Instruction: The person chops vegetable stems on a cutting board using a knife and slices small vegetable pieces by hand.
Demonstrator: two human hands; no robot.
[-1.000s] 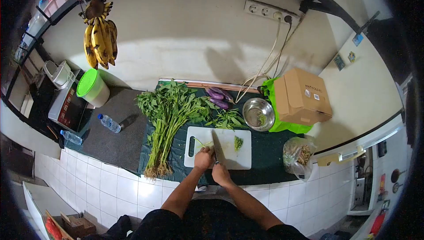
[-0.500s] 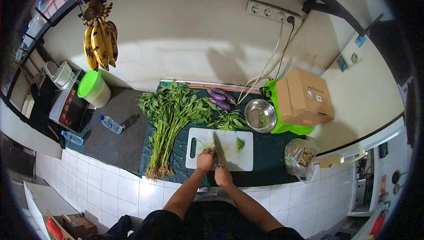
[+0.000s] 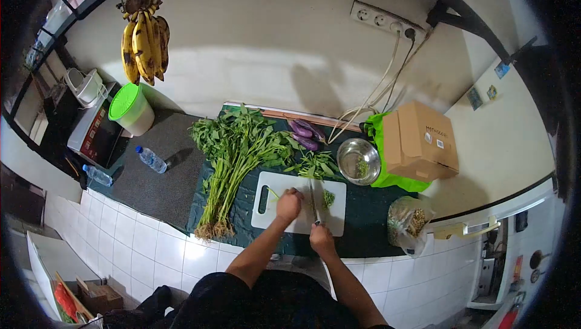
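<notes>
Your right hand (image 3: 322, 239) grasps a knife (image 3: 313, 201) beside chopped greens (image 3: 328, 199) on the white cutting board (image 3: 334, 225); whether your left hand (image 3: 290, 206) pinches anything, I cannot tell. The board lies on dark green cloth (image 3: 368, 226) before a pale wall (image 3: 242, 45).

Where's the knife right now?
In the head view, the knife is in the right hand, over the white cutting board, its blade just left of the small pile of chopped greens.
</notes>
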